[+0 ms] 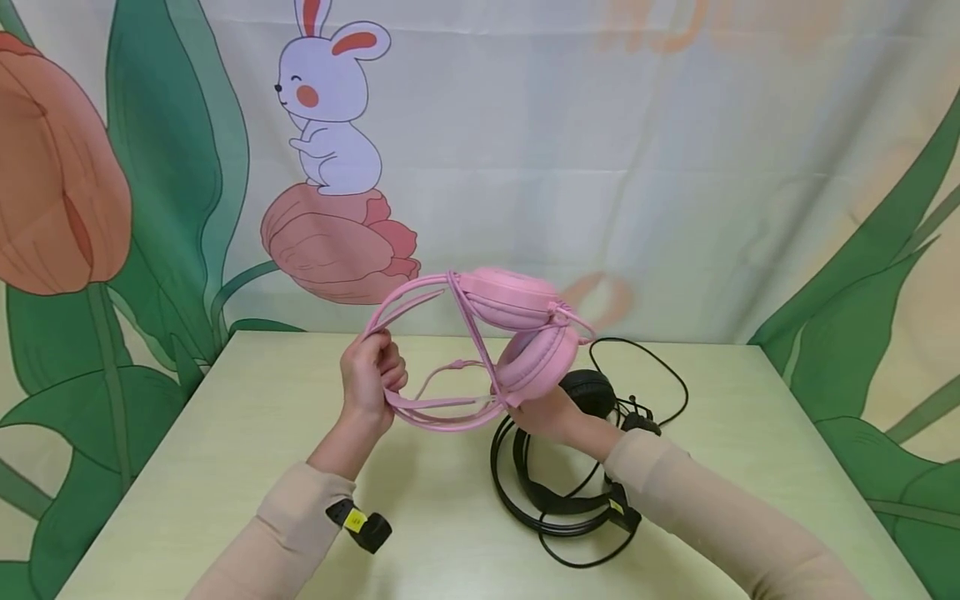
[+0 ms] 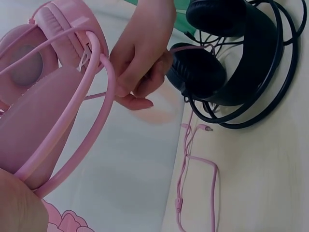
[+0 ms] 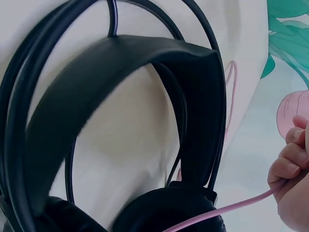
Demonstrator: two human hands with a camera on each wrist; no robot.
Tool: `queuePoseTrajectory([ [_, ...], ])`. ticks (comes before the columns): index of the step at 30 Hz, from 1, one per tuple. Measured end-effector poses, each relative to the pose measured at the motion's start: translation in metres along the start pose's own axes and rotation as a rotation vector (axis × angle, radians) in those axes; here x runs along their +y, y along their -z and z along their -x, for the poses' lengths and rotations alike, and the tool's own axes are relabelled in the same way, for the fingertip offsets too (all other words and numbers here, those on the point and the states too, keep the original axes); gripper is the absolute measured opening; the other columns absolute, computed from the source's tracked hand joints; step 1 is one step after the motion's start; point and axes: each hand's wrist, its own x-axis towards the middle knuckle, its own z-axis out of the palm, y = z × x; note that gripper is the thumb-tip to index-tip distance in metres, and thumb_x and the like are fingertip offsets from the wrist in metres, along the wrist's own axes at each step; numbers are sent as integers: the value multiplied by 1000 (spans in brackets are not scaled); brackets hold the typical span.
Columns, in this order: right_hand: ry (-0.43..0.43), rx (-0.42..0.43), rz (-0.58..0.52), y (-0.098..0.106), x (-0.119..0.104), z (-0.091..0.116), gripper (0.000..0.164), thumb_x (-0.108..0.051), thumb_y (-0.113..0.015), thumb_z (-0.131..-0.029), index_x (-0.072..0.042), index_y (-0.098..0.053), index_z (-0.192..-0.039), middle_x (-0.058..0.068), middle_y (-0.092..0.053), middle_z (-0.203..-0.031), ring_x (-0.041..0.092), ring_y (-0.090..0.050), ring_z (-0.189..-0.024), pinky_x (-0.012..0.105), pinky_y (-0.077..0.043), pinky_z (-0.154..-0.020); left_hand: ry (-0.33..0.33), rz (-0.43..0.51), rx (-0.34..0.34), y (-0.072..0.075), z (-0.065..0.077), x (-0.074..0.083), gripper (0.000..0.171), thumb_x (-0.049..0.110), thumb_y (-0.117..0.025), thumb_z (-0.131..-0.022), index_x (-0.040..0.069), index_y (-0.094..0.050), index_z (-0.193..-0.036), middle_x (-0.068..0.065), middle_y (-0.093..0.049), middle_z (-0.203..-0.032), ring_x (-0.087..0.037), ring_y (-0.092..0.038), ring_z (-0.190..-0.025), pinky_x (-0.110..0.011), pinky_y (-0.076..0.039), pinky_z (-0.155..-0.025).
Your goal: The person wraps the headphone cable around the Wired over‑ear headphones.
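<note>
Raised over the table is a pair of pink headphones (image 1: 536,362), its ear cups towards the right. My left hand (image 1: 371,375) grips the headband with curled fingers; in the left wrist view only part of that hand (image 2: 20,205) shows. Close by the ear cups, my right hand (image 1: 546,414) is partly hidden behind them in the head view. The right wrist view has its curled fingers (image 3: 292,179) holding the pink cable (image 3: 227,209). More pink cable (image 2: 186,154), ending in a plug (image 2: 206,127), hangs in front of the table in the left wrist view.
Black headphones (image 1: 555,502) lie on the table under my right forearm, their black cable (image 1: 678,383) looping to the right and front. The pale table (image 1: 247,433) meets a printed curtain (image 1: 525,167) along its back edge. Each sleeve has a black wrist device (image 1: 360,523).
</note>
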Motion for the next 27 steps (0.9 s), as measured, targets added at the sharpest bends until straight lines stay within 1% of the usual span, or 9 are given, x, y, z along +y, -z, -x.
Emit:
queuePoseTrajectory([
  [2, 12, 5, 27, -4, 2, 1, 9, -13, -47, -94, -6, -48, -88, 2, -44, -75, 9, -41, -58, 20, -36, -50, -7, -16, 23, 2, -1, -1, 23, 5, -37, -85, 11, -35, -63, 7, -24, -44, -5, -20, -35, -20, -13, -37],
  [5, 48, 51, 59, -6, 3, 2, 11, -16, -48, -94, -7, -49, -88, 0, -44, -71, 7, -40, -53, 18, -32, -44, -18, -33, 57, 4, -2, -2, 23, 6, -38, -86, 12, -35, -64, 6, -25, -45, -5, -21, -35, -19, -16, -36],
  [10, 100, 150, 118, -3, 2, 1, 7, -13, -55, -89, -8, -52, -86, -1, -45, -67, 8, -41, -54, 16, -30, -43, -26, -25, 95, 6, -3, -4, 24, 7, -38, -86, 13, -34, -63, 6, -25, -45, -5, -22, -35, -20, -15, -36],
  [13, 103, 167, 123, 1, 2, 0, 7, -12, -56, -89, -8, -52, -85, -1, -44, -65, 8, -40, -53, 17, -31, -44, -38, 2, 101, 3, -3, -3, 26, 6, -37, -86, 12, -33, -61, 6, -25, -45, -5, -21, -35, -22, -13, -38],
  [18, 47, 119, 55, 5, 3, -4, 10, -16, -52, -92, -9, -50, -84, -3, -39, -63, 8, -37, -51, 18, -29, -44, -79, 30, 108, -3, -5, 2, 26, 5, -38, -84, 12, -33, -60, 6, -24, -44, -5, -20, -35, -25, -9, -41],
  [21, 53, 94, 56, 9, 7, -6, 14, -19, -49, -94, -11, -50, -82, -5, -37, -61, 8, -36, -51, 20, -31, -46, -99, 44, 115, -6, -7, 4, 26, 5, -37, -84, 12, -32, -59, 6, -24, -44, -4, -19, -35, -24, -9, -40],
  [23, 69, 77, 65, 14, 13, -8, 15, -20, -49, -94, -12, -50, -81, -5, -40, -61, 8, -38, -53, 22, -34, -49, -108, 56, 119, -9, -7, 5, 27, 4, -37, -83, 12, -32, -58, 6, -24, -44, -4, -19, -35, -23, -9, -40],
  [24, 75, 62, 51, 17, 16, -9, 15, -19, -48, -94, -12, -50, -81, -5, -43, -61, 8, -41, -54, 23, -37, -51, -110, 62, 119, -11, -7, 6, 27, 4, -37, -83, 12, -32, -58, 6, -24, -44, -4, -19, -35, -21, -10, -39],
  [27, 41, -30, -50, 28, 24, -12, 14, -19, -47, -95, -13, -51, -83, -4, -54, -70, 5, -54, -58, 23, -44, -58, -116, 73, 115, -15, -6, 6, 26, 4, -37, -84, 12, -32, -59, 7, -24, -45, -5, -19, -35, -20, -12, -37],
])
